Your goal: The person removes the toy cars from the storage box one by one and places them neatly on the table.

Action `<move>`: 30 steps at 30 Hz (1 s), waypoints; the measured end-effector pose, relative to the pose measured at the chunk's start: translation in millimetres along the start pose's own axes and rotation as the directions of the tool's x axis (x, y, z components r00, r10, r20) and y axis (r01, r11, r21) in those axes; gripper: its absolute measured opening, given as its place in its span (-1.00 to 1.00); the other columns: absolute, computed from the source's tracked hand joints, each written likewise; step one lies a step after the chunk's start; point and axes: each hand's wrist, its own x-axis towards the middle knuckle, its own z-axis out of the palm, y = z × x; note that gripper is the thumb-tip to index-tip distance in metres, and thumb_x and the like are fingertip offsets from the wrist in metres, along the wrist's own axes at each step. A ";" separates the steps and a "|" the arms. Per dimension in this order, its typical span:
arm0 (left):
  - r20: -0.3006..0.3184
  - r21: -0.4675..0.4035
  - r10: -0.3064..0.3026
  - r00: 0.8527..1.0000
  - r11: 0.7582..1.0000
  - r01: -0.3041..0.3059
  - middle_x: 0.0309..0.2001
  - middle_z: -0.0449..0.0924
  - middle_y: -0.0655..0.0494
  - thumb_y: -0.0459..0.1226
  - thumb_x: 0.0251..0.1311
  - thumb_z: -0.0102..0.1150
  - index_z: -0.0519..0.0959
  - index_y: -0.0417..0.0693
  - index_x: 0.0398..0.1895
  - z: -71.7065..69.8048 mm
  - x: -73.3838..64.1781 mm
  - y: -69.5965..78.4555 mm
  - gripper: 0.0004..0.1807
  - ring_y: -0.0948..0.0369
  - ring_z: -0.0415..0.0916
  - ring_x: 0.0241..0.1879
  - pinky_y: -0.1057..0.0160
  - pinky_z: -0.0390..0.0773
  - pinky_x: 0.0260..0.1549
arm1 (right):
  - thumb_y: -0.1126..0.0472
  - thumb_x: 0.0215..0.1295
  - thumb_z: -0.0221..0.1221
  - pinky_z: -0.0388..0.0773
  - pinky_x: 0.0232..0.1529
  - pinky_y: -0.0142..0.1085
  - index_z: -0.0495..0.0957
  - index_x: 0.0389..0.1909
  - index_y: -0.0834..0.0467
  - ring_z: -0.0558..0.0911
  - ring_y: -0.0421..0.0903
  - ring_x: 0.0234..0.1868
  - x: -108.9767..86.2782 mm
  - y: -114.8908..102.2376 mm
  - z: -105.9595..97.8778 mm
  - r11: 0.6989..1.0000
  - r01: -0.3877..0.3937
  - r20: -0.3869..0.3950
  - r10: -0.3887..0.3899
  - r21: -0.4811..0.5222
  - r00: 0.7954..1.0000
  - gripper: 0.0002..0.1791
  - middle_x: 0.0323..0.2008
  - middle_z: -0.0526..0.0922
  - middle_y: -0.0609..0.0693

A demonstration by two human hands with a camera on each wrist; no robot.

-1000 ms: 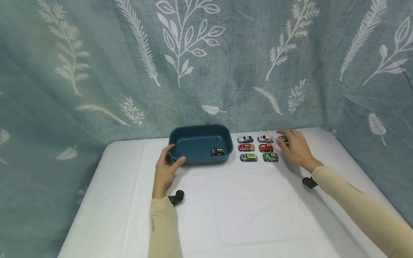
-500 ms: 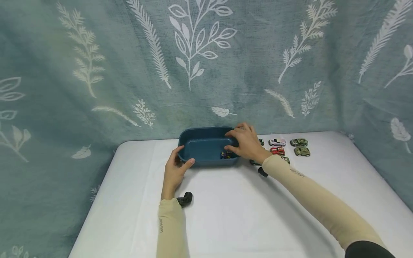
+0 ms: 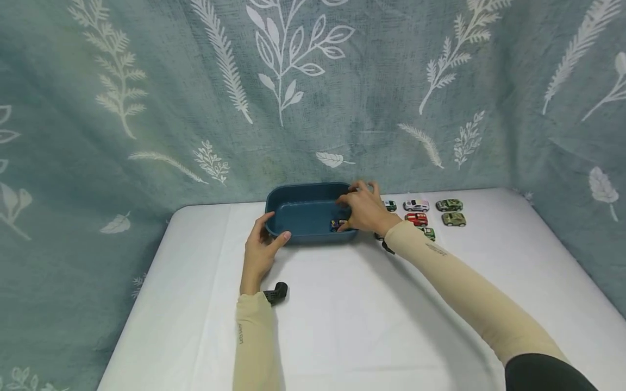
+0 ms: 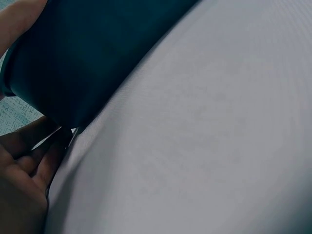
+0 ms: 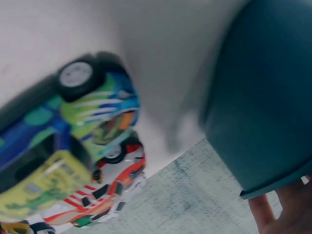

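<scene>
In the head view, my left hand [image 3: 259, 252] grips the left end of a dark teal plastic tub [image 3: 313, 239], with the thumb at its front rim and fingers around the side. The left wrist view shows the tub wall [image 4: 97, 58] close up, resting on the white cloth. My right hand [image 3: 369, 210] reaches over the tub's right end, thumb and forefinger spread apart. Its thumb overlaps a dark blue and yellow toy car [image 3: 336, 225] on the tub floor. Right-hand fingers [image 5: 262, 212] pass over the rim in the right wrist view.
Right of the tub, toy cars stand in rows, among them a red car [image 3: 416, 219], a white car [image 3: 416, 205] and an olive car [image 3: 454, 219]. The right forearm covers some. A blue and yellow car [image 5: 73, 126] is close under the right wrist. A leaf-patterned curtain [image 3: 293, 108] hangs behind.
My right hand has moved left from the cars at the back right to the tub's right end, uncovering two camouflage cars. Over the last half second both hands keep nearly the same pose.
</scene>
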 end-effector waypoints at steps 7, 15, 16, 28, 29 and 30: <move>-0.003 -0.025 0.017 1.000 1.000 -0.017 0.41 0.49 -0.16 0.02 0.26 0.52 0.38 0.13 0.58 1.0 0.8 -1.2 -0.15 -0.09 0.43 0.44 -0.18 0.37 0.47 | -0.11 -0.10 0.70 -0.14 0.57 0.34 0.81 0.03 -0.06 0.36 0.09 0.46 2.9 -6.2 -3.5 0.996 0.003 0.049 0.001 -0.086 0.999 -0.40 -0.19 0.84 -0.10; -0.004 -0.021 0.007 1.000 1.000 -0.007 0.40 0.51 -0.18 0.04 0.25 0.52 0.40 0.16 0.56 0.8 0.1 -2.6 -0.16 -0.10 0.44 0.43 -0.19 0.38 0.46 | -0.03 -0.02 0.67 -0.13 0.58 0.34 0.85 -0.19 -0.10 0.41 0.07 0.40 3.3 -9.2 -0.7 0.994 -0.006 0.080 0.014 -0.109 0.997 -0.66 -0.20 0.85 -0.11; -0.002 -0.018 0.008 1.000 1.000 -0.008 0.40 0.51 -0.17 0.04 0.26 0.52 0.40 0.15 0.57 0.9 0.5 -2.2 -0.16 -0.09 0.44 0.43 -0.19 0.38 0.46 | -0.02 -0.01 0.67 -0.13 0.58 0.34 0.86 -0.20 -0.10 0.43 0.07 0.39 3.1 -9.5 -1.1 0.994 -0.009 0.085 0.018 -0.106 0.996 -0.67 -0.19 0.85 -0.11; 0.005 -0.010 0.002 1.000 1.000 -0.002 0.41 0.50 -0.20 0.00 0.27 0.52 0.40 0.14 0.56 1.3 -1.5 0.4 -0.18 -0.10 0.45 0.42 -0.16 0.38 0.48 | 0.02 0.13 0.60 -0.04 0.56 0.37 0.86 -0.11 -0.08 0.46 0.08 0.32 1.5 -14.0 0.0 0.995 0.017 0.145 -0.003 -0.094 0.989 -0.71 -0.13 0.85 -0.14; 0.003 -0.011 -0.001 1.000 1.000 0.001 0.40 0.50 -0.20 0.00 0.27 0.52 0.40 0.14 0.56 0.9 -1.7 0.7 -0.18 -0.09 0.45 0.42 -0.16 0.38 0.48 | 0.03 0.14 0.59 -0.01 0.55 0.37 0.85 -0.09 -0.07 0.46 0.07 0.30 1.9 -14.1 0.1 0.995 0.033 0.143 -0.019 -0.095 0.990 -0.70 -0.12 0.84 -0.13; 0.001 -0.011 -0.001 1.000 1.000 0.001 0.39 0.50 -0.20 0.00 0.27 0.52 0.40 0.14 0.56 0.4 -1.5 0.9 -0.18 -0.09 0.45 0.42 -0.16 0.38 0.48 | 0.03 0.14 0.59 0.02 0.55 0.36 0.85 -0.06 -0.06 0.45 0.06 0.30 2.6 -14.3 -0.4 0.994 0.046 0.141 -0.032 -0.096 0.990 -0.68 -0.11 0.84 -0.13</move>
